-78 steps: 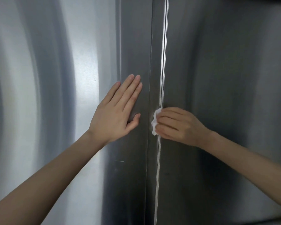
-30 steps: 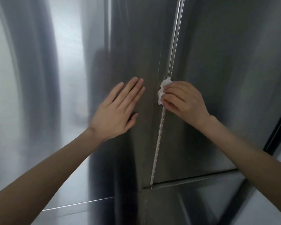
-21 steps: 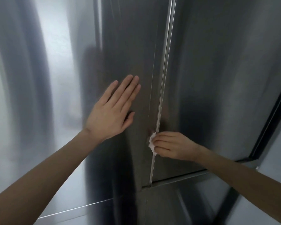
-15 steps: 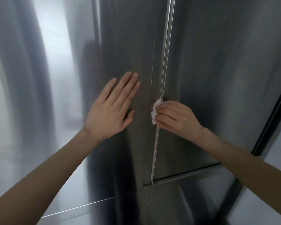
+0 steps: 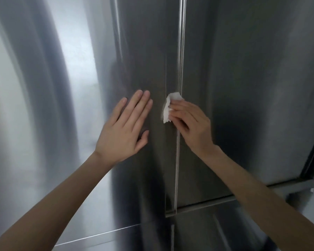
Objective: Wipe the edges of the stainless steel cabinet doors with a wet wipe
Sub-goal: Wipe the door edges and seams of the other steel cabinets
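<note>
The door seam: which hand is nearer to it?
Right. The right hand holds the wet wipe against the seam; the left hand lies flat beside it, apart.

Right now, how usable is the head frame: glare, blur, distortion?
Head view: a broad bright reflection washes out the far-left panel; the right door reads dark; the right hand and wet wipe have soft, smeared edges; wide-angle distortion bows the reflection streaks at far left.
</note>
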